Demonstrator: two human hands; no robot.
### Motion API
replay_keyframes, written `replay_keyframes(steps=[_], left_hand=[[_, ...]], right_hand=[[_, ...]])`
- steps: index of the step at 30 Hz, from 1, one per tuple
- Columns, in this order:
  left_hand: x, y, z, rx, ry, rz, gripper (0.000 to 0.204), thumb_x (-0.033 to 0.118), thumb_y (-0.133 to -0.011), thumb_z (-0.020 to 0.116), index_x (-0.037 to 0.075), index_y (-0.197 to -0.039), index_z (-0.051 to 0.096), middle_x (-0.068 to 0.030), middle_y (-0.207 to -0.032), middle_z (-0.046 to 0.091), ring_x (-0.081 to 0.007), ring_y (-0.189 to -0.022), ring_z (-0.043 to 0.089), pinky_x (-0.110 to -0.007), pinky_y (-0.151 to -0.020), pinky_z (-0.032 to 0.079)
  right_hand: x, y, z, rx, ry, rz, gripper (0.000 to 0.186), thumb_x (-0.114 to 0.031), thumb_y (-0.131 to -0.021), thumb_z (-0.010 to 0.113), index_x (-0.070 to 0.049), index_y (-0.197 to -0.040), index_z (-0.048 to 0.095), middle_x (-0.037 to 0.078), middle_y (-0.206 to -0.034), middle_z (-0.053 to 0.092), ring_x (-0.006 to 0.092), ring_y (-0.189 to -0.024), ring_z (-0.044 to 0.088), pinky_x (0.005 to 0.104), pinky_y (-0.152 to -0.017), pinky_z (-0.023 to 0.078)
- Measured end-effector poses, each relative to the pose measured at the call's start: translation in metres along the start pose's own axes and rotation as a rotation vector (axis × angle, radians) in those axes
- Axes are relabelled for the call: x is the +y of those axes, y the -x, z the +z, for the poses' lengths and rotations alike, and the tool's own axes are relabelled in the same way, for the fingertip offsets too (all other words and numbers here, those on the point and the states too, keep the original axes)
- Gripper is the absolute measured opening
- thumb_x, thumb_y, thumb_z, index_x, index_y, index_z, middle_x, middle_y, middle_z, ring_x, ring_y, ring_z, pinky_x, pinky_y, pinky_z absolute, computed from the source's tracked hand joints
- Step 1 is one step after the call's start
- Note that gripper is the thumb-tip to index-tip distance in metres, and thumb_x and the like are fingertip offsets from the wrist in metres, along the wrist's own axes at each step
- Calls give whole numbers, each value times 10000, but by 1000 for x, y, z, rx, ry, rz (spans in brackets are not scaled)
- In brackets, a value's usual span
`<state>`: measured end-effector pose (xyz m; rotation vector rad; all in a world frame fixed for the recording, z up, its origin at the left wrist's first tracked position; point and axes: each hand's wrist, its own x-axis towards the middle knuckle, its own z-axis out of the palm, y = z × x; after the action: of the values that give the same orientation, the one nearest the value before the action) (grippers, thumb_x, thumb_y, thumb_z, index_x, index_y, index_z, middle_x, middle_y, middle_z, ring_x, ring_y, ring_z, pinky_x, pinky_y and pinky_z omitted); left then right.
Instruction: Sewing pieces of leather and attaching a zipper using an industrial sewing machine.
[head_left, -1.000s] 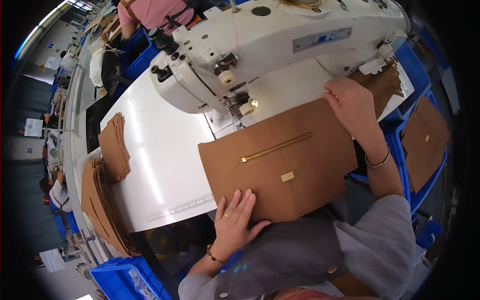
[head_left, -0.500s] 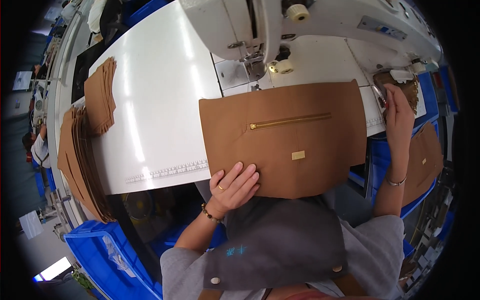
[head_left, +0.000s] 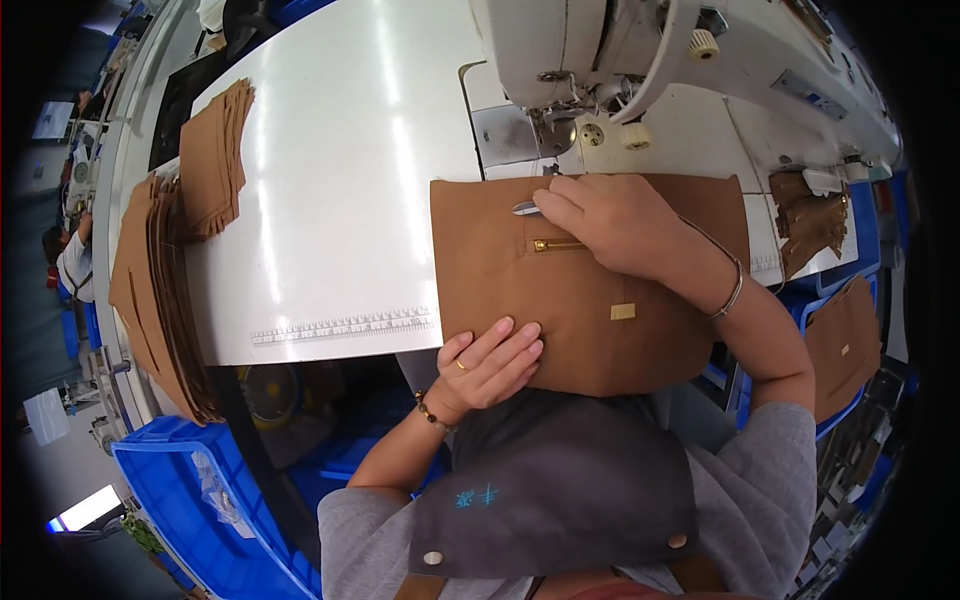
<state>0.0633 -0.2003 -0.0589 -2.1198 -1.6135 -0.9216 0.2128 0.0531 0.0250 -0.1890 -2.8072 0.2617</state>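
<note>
A brown bag panel (head_left: 575,345) lies over the front edge of the sewing table, its lower part hanging toward my lap. It has a gold zipper (head_left: 556,245) and a small gold tag (head_left: 623,312). My left hand (head_left: 490,370) rests on the panel's lower left corner, fingers stretched out flat. Across the panel's upper part, my right hand (head_left: 610,220) is closed around a small silver-bladed tool (head_left: 525,209), perhaps thread snips; its handle is hidden in the fist. Its tip is above the zipper's left end, just below the sewing machine's needle area (head_left: 551,165).
The white sewing machine (head_left: 640,50) stands behind the panel. Stacks of brown pieces (head_left: 160,290) lie on the left, with smaller brown pieces (head_left: 812,222) at the right. A blue bin (head_left: 190,480) is at lower left. Another blue crate holds a brown panel (head_left: 842,345) at right.
My right hand has come from the table's right side to the panel's top, bringing the tool. The view has shifted a little; my left hand stays on the panel's lower left corner.
</note>
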Motion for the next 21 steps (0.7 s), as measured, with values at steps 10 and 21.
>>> replay_keyframes(steps=[10, 21], left_hand=[[-3, 0, 3, 43, -12, 29, 245, 284, -931, 718, 250, -1168, 766, 79, -1278, 753, -127, -1259, 639, -363, -1224, 268], [-5, 1, -1, 2, -29, 40, 225, 254, -941, 677, 259, -1149, 763, 93, -1285, 747, -124, -1261, 629, -367, -1213, 268]], right_hand=[[30, 0, -13, -96, 302, 113, 135, -75, -907, 602, -93, -1039, 583, 44, -979, 663, 246, -749, 703, 375, -544, 515], [50, 78, -57, 124, 164, 544, 226, -116, -982, 627, -89, -1206, 621, 79, -1063, 666, 331, -905, 682, 430, -744, 555]])
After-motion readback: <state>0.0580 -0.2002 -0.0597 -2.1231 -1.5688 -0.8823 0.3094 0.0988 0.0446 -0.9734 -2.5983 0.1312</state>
